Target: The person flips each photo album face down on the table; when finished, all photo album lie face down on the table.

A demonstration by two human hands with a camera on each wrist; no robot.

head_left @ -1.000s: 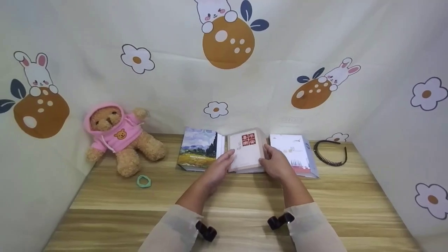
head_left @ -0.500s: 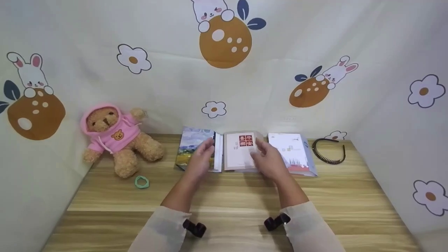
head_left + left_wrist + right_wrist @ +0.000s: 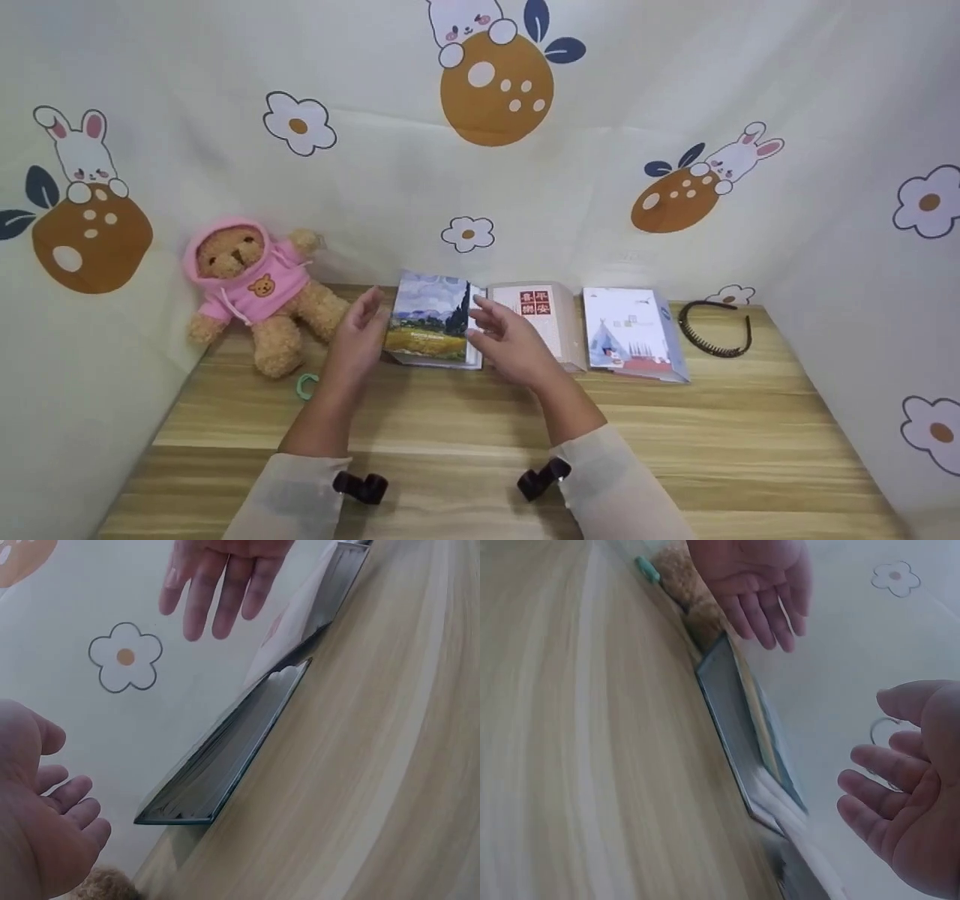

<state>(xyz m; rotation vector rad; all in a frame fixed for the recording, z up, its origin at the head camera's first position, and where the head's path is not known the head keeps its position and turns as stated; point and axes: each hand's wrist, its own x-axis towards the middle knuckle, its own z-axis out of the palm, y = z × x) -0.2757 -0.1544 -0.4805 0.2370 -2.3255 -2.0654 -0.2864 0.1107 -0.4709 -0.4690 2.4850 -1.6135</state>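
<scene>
A thick book with a painted landscape cover (image 3: 429, 319) lies on the wooden table. My left hand (image 3: 360, 334) is held by its left side, and my right hand (image 3: 517, 345) by its right side, partly covering the neighbouring book. Both wrist views show the palms facing each other, fingers loosely extended, the left hand (image 3: 45, 817) and the right hand (image 3: 919, 795) apart from the landscape book (image 3: 225, 757). Just right of it lies a beige book with red square characters (image 3: 536, 304). Further right is a white book with a blue tent picture (image 3: 626, 330).
At the left a teddy bear in a pink hoodie (image 3: 259, 289) leans on the patterned cloth wall (image 3: 375, 187). A green ring-shaped item (image 3: 306, 386) is partly hidden by the left forearm. A dark toothed headband (image 3: 712, 349) lies at the right of the table (image 3: 450, 420).
One second ago both hands held the beige book's sides. They let go and moved left, to either side of the landscape book. The books stay in a row.
</scene>
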